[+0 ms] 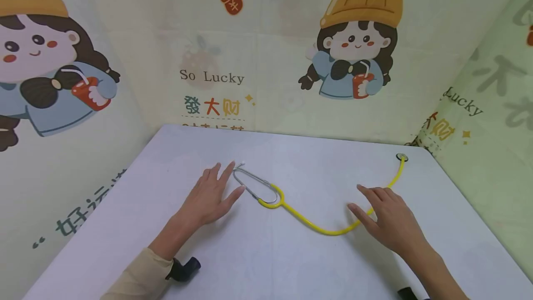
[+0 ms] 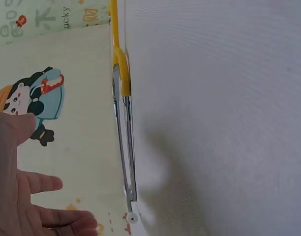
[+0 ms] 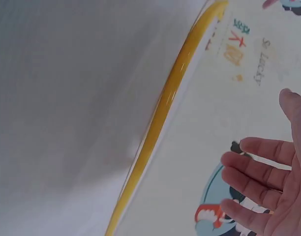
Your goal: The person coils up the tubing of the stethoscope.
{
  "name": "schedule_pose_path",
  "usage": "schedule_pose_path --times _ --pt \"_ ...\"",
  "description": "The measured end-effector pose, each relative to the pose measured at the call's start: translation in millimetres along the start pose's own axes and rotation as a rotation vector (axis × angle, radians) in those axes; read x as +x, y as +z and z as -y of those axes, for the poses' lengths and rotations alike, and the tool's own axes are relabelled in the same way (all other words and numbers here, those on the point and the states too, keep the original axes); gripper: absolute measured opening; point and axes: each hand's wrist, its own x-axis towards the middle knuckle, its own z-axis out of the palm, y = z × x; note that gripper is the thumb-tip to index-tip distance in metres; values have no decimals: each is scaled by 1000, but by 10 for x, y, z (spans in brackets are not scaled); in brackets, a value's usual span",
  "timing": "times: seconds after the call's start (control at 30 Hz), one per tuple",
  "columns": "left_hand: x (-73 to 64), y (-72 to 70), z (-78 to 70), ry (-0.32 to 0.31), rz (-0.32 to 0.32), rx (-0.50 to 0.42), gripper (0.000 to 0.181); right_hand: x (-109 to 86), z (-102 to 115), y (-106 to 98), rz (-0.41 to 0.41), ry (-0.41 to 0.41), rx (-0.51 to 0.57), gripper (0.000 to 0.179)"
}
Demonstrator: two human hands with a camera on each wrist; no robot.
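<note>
Yellow stethoscope [image 1: 333, 233] lies ctr to upper R of frame, tabletop [image 1: 250, 258] prob. taking its wt, as L hand [image 1: 212, 200] & R hand [image 1: 389, 216] hover, grips loosely spread, empty.

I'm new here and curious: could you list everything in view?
Stethoscope: one, yellow and silver, lying on the table
Table: one, white, underneath
Wall covering: count unclear, pale, around table
Cartoon figures: two, orange-and-blue, covering's left and back
Lettering and motifs: several, mixed colours, covering
Wrist pieces: two, black, at the wrists
Sleeve: one, beige, left forearm
Left hand: one, bare, near the metal end
Right hand: one, bare, near the tubing
</note>
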Motion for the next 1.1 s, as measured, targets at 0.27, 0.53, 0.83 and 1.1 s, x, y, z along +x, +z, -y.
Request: schedule_pose_path --times 0.27,0.53,0.83,1.1 --pt "159 82 26 70 136 -29 74 -13 278 55 45 -125 -19 43" --pt "328 139 44 105 217 -39 65 -45 436 167 63 -265 -25 36" --pt "505 178 75 161 289 22 54 -49 529 217 203 -296 8 31" --pt "645 256 82 188 356 61 65 -45 559 279 248 -354 17 20"
